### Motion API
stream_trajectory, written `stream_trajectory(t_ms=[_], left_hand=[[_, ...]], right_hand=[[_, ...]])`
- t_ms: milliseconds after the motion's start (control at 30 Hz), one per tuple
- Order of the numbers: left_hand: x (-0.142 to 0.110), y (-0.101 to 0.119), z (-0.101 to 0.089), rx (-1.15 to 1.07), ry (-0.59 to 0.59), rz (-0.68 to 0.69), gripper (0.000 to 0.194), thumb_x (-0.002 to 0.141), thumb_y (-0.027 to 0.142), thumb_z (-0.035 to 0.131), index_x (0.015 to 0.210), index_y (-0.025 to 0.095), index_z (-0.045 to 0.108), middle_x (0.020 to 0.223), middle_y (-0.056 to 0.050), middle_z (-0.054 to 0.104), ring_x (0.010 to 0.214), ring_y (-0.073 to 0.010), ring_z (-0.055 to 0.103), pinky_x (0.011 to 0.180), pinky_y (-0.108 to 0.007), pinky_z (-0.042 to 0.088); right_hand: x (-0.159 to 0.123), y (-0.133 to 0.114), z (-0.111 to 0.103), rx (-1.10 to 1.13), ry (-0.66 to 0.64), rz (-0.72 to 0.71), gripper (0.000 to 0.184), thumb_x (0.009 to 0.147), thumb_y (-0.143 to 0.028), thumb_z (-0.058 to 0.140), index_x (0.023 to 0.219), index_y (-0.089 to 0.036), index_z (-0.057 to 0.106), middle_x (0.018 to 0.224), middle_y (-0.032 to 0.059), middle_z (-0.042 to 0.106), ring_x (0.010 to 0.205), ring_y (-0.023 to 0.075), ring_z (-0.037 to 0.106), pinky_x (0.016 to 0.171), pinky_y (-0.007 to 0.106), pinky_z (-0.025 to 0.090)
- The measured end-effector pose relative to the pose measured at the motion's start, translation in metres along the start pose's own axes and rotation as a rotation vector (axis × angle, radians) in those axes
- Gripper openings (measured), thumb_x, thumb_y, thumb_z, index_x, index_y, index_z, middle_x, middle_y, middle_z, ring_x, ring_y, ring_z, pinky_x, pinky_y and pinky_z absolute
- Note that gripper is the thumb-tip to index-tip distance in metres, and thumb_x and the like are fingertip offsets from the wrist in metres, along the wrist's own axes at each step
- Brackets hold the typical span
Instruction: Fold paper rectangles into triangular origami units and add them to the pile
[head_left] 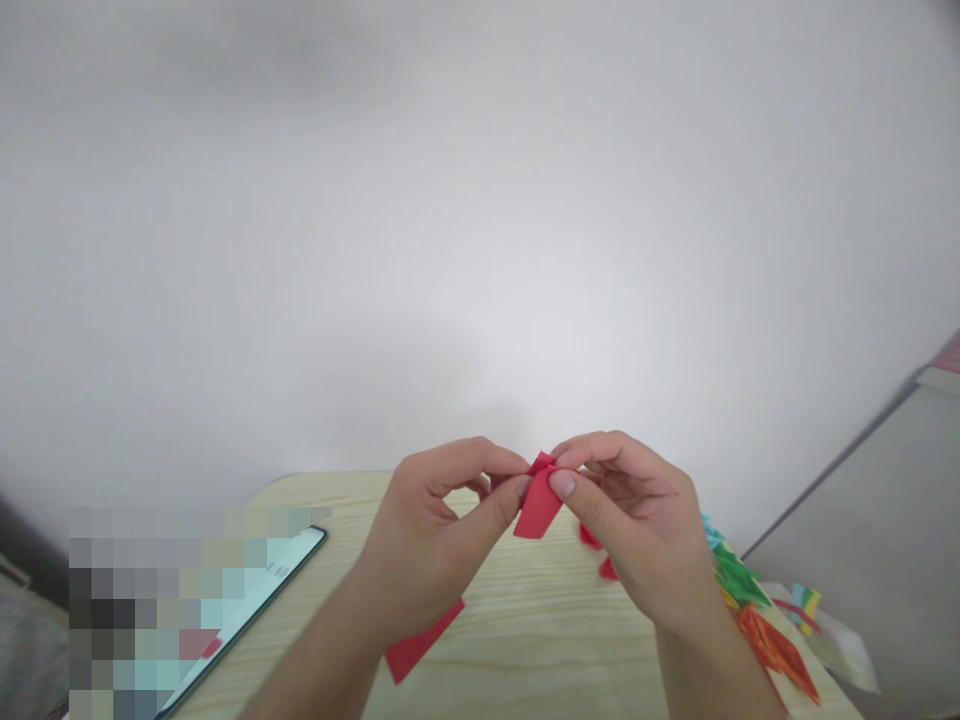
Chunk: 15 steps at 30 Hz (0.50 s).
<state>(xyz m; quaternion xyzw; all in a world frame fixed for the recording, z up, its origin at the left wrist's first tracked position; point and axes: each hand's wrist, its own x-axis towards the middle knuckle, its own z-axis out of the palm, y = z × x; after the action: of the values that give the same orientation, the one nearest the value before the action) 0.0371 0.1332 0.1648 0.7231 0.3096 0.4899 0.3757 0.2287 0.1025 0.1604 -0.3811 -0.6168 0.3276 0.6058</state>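
Note:
My left hand [431,530] and my right hand [637,520] meet above a light wooden table [517,620], both pinching one small piece of red paper [538,503] between thumb and fingers. The paper is partly folded and hangs down between the two thumbs. A flat red paper strip [421,642] lies on the table under my left wrist. Small red paper bits [592,540] show on the table behind my right hand.
A phone [247,615] with a lit screen lies at the table's left, partly blurred out. Folded paper pieces in green, orange and blue [750,600] are piled at the right edge. A white wall fills the background; a grey surface [885,540] stands at the right.

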Motion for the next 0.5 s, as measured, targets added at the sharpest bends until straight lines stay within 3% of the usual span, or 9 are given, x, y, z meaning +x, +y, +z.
stream_trajectory(t_ms=[167,500], left_hand=[[-0.0013,0.0013,-0.0014,0.005,-0.036,0.028,0.011,0.094,0.026,0.071,0.091,0.023,0.081,0.084,-0.001,0.077,0.079,-0.0167,0.065,0.076,-0.029,0.051],[-0.0019,0.0019,-0.0060,0.051,-0.078,0.053,0.012,0.095,0.023,0.068,0.092,0.024,0.079,0.087,0.000,0.076,0.084,-0.0164,0.066,0.082,-0.029,0.051]], right_hand=[[-0.0020,-0.0018,0.0001,-0.025,0.054,0.045,0.006,0.090,-0.026,0.080,0.093,-0.024,0.075,0.083,0.0009,0.077,0.078,0.0165,0.072,0.073,0.028,0.060],[-0.0020,-0.0017,0.0000,-0.083,0.038,-0.018,0.004,0.091,-0.024,0.079,0.094,-0.024,0.077,0.089,0.0015,0.078,0.080,0.0156,0.071,0.077,0.028,0.058]])
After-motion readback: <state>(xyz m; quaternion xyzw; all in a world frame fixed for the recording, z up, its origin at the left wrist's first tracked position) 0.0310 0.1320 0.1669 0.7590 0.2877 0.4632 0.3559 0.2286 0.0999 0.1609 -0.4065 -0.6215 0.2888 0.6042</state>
